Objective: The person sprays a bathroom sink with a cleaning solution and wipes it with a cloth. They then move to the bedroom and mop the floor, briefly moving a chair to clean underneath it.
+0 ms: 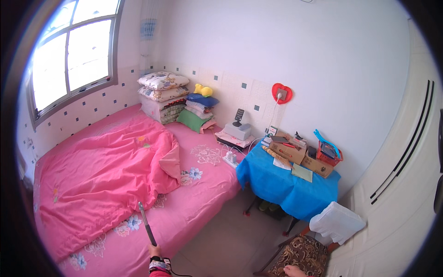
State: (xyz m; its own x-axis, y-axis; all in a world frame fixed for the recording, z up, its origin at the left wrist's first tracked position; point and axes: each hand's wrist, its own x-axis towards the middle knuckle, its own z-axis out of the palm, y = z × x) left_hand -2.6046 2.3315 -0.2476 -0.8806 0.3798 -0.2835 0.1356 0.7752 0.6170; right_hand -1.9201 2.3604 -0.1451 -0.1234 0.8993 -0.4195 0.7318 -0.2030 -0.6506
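Observation:
My left hand (154, 250) grips the black handle of what looks like a ratchet wrench (144, 219). Its metal shaft and rounded head point up and away, over the near edge of the pink bed sheet (193, 204). A crumpled pink quilt (114, 180) lies beyond the tool's head. At the bottom right, my right hand (294, 271) appears in front of the patterned seat of a chair (301, 254); whether it touches the seat is unclear. Its fingers are partly cut off by the frame. A wrist device with a black cable (176, 274) sits on my left wrist.
Right of the bed stands a table with a blue cloth (287, 190), holding cardboard boxes (287, 152) and a red basket (330, 157). A power strip (230, 159) lies on the bed's edge. Folded bedding and pillows (162, 81) are stacked in the corner.

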